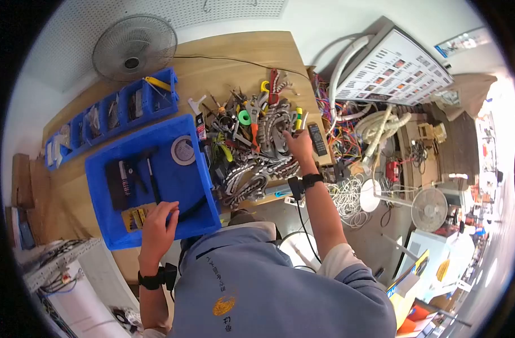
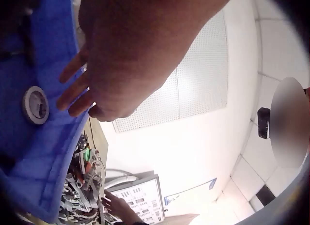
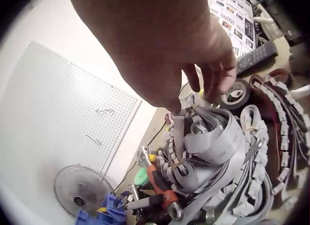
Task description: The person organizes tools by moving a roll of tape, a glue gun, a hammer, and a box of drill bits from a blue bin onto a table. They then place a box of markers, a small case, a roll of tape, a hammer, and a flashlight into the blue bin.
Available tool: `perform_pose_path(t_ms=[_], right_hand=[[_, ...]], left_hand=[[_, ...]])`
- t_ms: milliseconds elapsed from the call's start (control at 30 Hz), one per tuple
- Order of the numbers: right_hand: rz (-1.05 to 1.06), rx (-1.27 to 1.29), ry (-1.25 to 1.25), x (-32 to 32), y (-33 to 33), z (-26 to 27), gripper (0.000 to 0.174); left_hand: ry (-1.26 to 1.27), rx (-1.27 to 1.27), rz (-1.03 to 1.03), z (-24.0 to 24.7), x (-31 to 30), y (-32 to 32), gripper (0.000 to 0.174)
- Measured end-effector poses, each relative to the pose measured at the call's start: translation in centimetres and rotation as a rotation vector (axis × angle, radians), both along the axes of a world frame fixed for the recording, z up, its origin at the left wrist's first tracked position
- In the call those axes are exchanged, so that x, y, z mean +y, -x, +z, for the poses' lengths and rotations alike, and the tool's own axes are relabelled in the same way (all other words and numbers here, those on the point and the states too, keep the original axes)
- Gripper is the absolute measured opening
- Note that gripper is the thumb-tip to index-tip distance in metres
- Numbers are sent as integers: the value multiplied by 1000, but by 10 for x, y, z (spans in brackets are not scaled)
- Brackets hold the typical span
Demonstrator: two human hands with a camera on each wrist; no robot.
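Observation:
My left hand (image 1: 159, 228), fingers relaxed and slightly apart, is over the near side of a blue bin (image 1: 112, 239) and holds nothing. It overlaps a yellow-brown packet (image 1: 134, 218) in the head view. Also in the bin are a roll of tape (image 1: 183, 150), a hammer-like dark tool (image 1: 152, 172) and a dark pouch (image 1: 116, 186). My right hand (image 1: 300, 145) reaches over bundled grey ribbon cables (image 3: 218, 142), thumb and fingers apart, with the thumb tip close to the top bundle. A dark tape roll (image 3: 236, 96) lies just beyond its fingers.
Beside the cables lie an orange-handled adjustable wrench (image 3: 160, 181), a green tape roll (image 1: 244, 117) and a black remote control (image 1: 317, 139). Blue compartment trays (image 1: 114, 115) and a fan (image 1: 134, 48) stand behind the bin. A display board (image 1: 395, 67) leans at the right.

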State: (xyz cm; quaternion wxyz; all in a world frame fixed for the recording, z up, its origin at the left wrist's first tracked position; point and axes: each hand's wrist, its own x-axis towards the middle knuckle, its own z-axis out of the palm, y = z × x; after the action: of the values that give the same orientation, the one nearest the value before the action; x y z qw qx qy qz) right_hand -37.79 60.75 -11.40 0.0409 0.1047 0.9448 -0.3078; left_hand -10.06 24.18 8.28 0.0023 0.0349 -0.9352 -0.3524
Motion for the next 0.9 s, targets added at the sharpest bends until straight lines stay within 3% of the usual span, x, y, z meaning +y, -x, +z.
perform_pose_path(t_ms=[133,267,367,700,800,900], right_hand=[[62,-211,-139,-12,22,-2,65],[83,-105,-35,1,37,-16,51],[43,-182,23,7,39,7,55],[31,138,352,18,32,-4,50],[-1,25,504,7,20,59,53],[-15,-21,557,3,15,75,48]], left_hand=[[40,-14,97,6,13,-3,18],[45,-15,119,12,19,-1,18],[69,2,140,13,22,-4,18],[90,11,119,24,31,8,18],[91,15,77,25,33,15,18],[121,35,34,27,34,21,20]])
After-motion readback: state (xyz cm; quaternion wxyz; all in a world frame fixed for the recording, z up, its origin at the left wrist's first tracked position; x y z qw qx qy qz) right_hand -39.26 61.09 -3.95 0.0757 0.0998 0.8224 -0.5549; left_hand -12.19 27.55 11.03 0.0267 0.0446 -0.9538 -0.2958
